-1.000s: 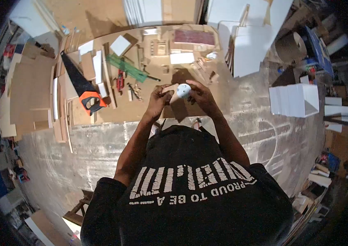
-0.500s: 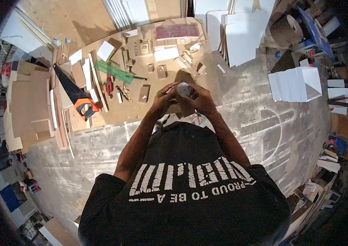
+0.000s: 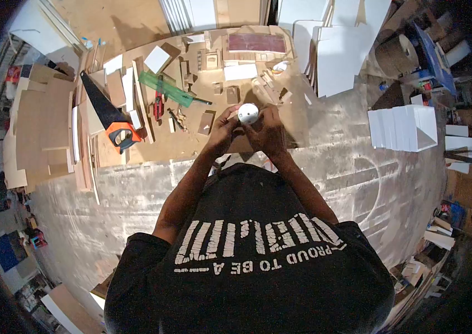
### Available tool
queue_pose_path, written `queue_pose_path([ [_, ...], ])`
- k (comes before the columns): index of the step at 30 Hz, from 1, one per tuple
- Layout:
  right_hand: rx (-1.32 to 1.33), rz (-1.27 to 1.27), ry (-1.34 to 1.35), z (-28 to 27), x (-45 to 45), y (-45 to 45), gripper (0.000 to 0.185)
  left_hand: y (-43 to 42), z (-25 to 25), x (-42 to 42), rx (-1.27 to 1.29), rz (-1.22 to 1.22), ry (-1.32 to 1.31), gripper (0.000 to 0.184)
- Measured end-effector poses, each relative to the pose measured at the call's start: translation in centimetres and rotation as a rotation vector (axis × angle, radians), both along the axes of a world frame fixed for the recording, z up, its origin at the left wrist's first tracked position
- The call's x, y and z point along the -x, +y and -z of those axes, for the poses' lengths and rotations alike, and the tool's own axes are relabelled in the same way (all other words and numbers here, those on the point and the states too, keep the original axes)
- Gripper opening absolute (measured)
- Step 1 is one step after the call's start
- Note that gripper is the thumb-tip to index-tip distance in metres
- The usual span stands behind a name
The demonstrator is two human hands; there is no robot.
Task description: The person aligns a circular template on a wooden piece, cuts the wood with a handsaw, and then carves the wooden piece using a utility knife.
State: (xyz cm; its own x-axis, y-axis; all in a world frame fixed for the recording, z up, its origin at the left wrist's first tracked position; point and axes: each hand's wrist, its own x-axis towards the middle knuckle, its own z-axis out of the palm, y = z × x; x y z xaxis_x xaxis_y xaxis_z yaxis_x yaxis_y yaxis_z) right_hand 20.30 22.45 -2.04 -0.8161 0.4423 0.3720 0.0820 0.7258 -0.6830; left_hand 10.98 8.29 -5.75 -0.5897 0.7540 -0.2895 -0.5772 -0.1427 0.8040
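Between my two hands is a small round white disc (image 3: 248, 113) with a dark spot in its middle; its exact kind is not clear. My left hand (image 3: 222, 132) grips it from the left, fingers closed at its edge. On the other side, my right hand (image 3: 268, 132) has its fingers closed on the disc's right edge. Both hands are above the wooden board. Close by lie a small brown wood block (image 3: 206, 122) and another block (image 3: 232, 94).
A handsaw (image 3: 119, 133) with an orange handle lies to the left. Near it are a green ruler-like strip (image 3: 166, 89), a red tool (image 3: 158, 104) and wood strips. White panels (image 3: 342, 61) lean at the back right, and white boxes (image 3: 403, 128) stand at right.
The disc has tilted and its face now shows brighter, turned up towards me. My right hand has shifted round its edge. The whole view has moved slightly.
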Motion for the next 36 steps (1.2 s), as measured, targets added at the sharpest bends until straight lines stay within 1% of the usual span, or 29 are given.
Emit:
queue_pose_path([
  [3, 0.073, -0.041, 0.014, 0.3, 0.3, -0.6, 0.047, -0.6, -0.7, 0.1, 0.028, -0.031, 0.034, 0.034],
  [5, -0.026, -0.096, 0.182, 1.6, 1.2, -0.3, 0.048, -0.8, -0.7, 0.2, 0.07, -0.05, 0.073, 0.032],
  [7, -0.071, -0.094, 0.239, 1.4, 1.5, -0.5, 0.049, -0.9, -0.9, -0.1, 0.038, -0.091, 0.079, 0.032],
  [9, -0.061, -0.036, 0.19, 1.1, 1.3, -1.0, 0.051, -1.2, -1.2, -0.4, 0.037, -0.133, 0.065, 0.032],
  [12, -0.097, 0.056, 0.049, 0.8, 1.0, -1.3, 0.052, -1.4, -1.6, -0.6, 0.057, -0.169, 0.032, 0.032],
  [14, -0.144, 0.086, 0.05, 0.3, 1.0, -1.5, 0.051, -1.4, -1.3, -0.7, 0.038, -0.167, 0.04, 0.031],
  [17, -0.234, 0.11, 0.057, -0.6, 1.2, -1.6, 0.05, -1.2, -1.9, -0.8, 0.027, -0.203, -0.059, 0.031],
  [20, -0.319, 0.125, 0.089, -0.6, 1.3, -1.9, 0.049, -1.5, -2.6, -1.3, 0.091, -0.22, 0.045, 0.032],
  [21, -0.345, 0.13, 0.103, -0.5, 1.3, -1.9, 0.049, -1.5, -2.5, -1.3, 0.079, -0.222, 0.043, 0.033],
  [23, -0.324, 0.072, 0.066, -0.5, 0.8, -1.8, 0.049, -1.7, -2.2, -1.2, 0.056, -0.227, 0.039, 0.034],
  [24, -0.315, 0.041, 0.049, -0.5, 0.6, -1.8, 0.049, -1.8, -2.1, -1.1, 0.084, -0.226, 0.043, 0.033],
  [27, -0.218, 0.047, 0.124, -0.3, 0.2, -2.0, 0.049, -1.9, -1.8, -0.9, 0.132, -0.226, 0.052, 0.032],
  [30, -0.091, -0.091, 0.157, 0.8, 0.3, -1.7, 0.051, -2.1, -1.8, -1.0, 0.115, -0.224, 0.043, 0.032],
  [32, -0.085, -0.073, 0.137, 2.0, 0.3, -1.7, 0.05, -2.0, -1.4, -1.0, 0.106, -0.206, 0.017, 0.031],
  [36, -0.089, -0.047, 0.129, 2.2, 0.1, -2.0, 0.049, -2.0, -1.7, -1.1, 0.067, -0.19, -0.011, 0.034],
])
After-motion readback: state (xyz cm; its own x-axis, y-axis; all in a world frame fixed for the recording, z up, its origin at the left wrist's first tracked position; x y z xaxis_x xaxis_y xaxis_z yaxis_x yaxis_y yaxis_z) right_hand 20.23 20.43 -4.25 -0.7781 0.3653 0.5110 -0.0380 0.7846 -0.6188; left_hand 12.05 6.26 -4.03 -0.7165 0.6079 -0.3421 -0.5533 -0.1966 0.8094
